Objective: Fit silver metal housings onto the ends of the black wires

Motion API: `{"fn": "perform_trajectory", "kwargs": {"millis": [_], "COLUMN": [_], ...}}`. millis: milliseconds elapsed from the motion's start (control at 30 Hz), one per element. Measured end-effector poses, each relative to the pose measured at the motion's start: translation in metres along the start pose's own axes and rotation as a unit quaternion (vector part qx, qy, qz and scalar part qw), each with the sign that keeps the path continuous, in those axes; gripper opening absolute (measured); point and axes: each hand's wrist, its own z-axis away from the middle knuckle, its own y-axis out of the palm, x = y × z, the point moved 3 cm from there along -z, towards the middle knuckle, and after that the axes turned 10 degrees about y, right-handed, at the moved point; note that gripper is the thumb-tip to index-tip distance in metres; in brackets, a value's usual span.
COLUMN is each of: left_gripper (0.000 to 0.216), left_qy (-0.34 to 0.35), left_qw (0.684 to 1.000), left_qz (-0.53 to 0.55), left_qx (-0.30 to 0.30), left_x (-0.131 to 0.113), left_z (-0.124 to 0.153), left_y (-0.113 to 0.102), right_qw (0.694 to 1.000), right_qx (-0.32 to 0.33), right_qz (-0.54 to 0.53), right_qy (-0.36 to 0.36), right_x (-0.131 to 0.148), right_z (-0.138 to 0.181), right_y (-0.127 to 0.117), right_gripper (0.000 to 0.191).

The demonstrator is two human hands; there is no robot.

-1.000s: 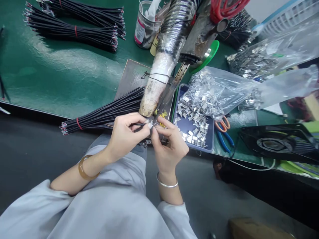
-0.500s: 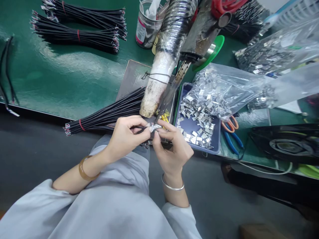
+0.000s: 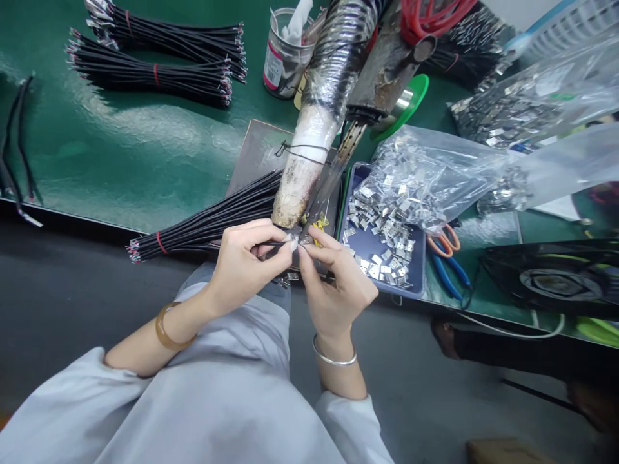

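Loose black wires (image 3: 19, 148) are lying at the left edge of the green counter (image 3: 120, 161). Two banded wire bundles (image 3: 159, 61) are lying toward the far left corner. A third bundle (image 3: 207, 222), tied with a red band, is lying slantwise with its tips overhanging the front edge.

Just beyond that front edge, the left hand (image 3: 242, 264) is closing thumb and forefinger on a single thin black wire (image 3: 271, 243). The right hand (image 3: 338, 290) is meeting it fingertip to fingertip, pinching a small metal clip (image 3: 296, 242) at the wire's end. The fingers are hiding most of the clip.

A wrapped tube (image 3: 314, 135) is slanting down to a point directly above the fingertips. A jar (image 3: 285, 51) is standing near the far edge.

Right of the hands, a blue tray (image 3: 370, 250) holding loose metal clips is sitting at the front edge, with a clear bag of clips (image 3: 435, 174) resting on its far side. Pliers (image 3: 447, 261) are lying just beside the tray. A black fan (image 3: 556, 280) is lying toward the right edge.
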Motion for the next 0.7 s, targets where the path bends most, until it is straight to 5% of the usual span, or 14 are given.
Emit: {"fn": "perform_trajectory", "kwargs": {"millis": [367,567,700], "left_gripper": [0.017,0.017,0.018], "left_qy": [-0.046,-0.045,-0.009], "left_qw": [0.998,0.997,0.989], "left_qz": [-0.021,-0.014,-0.021], "left_qx": [0.035,0.066,0.147], "left_x": [0.005,0.004,0.004], "left_z": [0.001,0.004,0.015], "left_y": [0.000,0.002,0.003], "right_qw": [0.994,0.998,0.994], "right_qx": [0.032,0.045,-0.088], "right_qz": [0.061,0.008,-0.065], "right_qy": [-0.090,-0.035,-0.016], "right_x": [-0.001,-0.009,-0.011], "right_z": [-0.002,0.002,0.014], "right_y": [-0.003,-0.010,-0.036], "right_gripper": [0.015,0.014,0.012]}}
